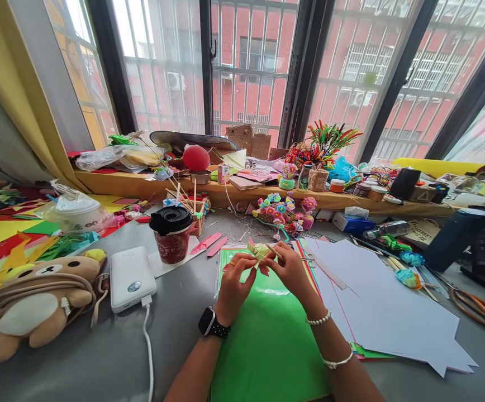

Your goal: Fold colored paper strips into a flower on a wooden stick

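Observation:
Both hands meet over a green sheet on the grey table. Between them is a small folded-paper piece, pale yellow-green in the middle with pink pointed tips. My left hand pinches its left side between thumb and fingers. On the other side, my right hand grips the right edge with bent fingers; a thin brownish strip or stick shows at those fingertips, too small to make out. The fingers hide part of the paper's outline. Pink paper strips lie beyond my left hand.
White paper sheets are stacked to the right, with a ruler and scissors. At left are a lidded cup, a cabled power bank and a plush bear. Craft flowers stand below the cluttered windowsill.

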